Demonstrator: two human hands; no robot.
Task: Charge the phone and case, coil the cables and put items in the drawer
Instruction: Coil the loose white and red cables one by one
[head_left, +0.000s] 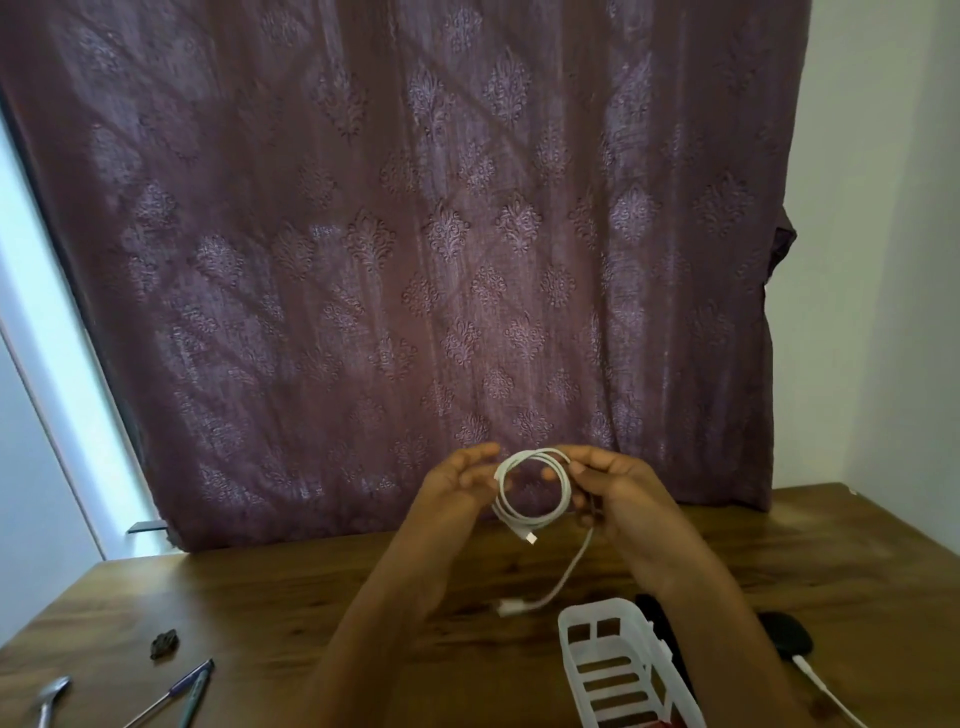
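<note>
Coiling step in hand: white cable (511, 517) is a small stack of loops held in the air at lower centre of frame, just above the counter (311, 597). Right hand (623, 499) grip pinches the loops at their upper right. Left hand (457, 480) grip is loose, fingers mostly straight, touching the loop's left edge. One plug pokes out under the loop. A loose tail drops from the right hand to the far plug (511, 607), which lies on the counter.

To do it well, probably: keep the right pinch firm, let the left feed the tail round in same-size loops without twisting, then tuck the end in.

White basket (608, 670) sits lower right. A dark rounded item (787, 636) with a second white lead (826, 691) is at right, likely the case. Pens (192, 691) lower left, curtain (415, 260) behind.
</note>
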